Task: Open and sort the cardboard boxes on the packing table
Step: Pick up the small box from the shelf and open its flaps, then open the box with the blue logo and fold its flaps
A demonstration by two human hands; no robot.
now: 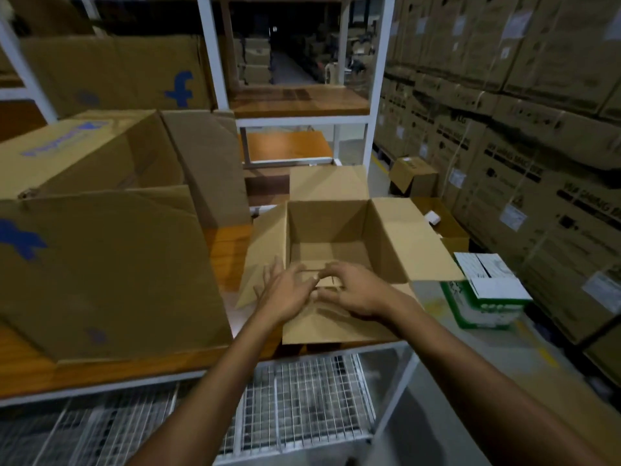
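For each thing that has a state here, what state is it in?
Small brown cardboard box: open, flaps spread, empty inside.
Large brown cardboard box with blue logo: open.
Green and white carton: closed.
Left hand: fingers straight, on the small box's near edge.
Right hand: grips that edge.

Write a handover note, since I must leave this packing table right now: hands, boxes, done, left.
Left hand: open, fingers spread on the small box at its near rim.
Right hand: fingers curled at the same rim, grip unclear.
Small box sits at the table's right end, flaps out, empty inside. Blue-printed large box lies left of it.
Done: small box opened. Left: sorting.
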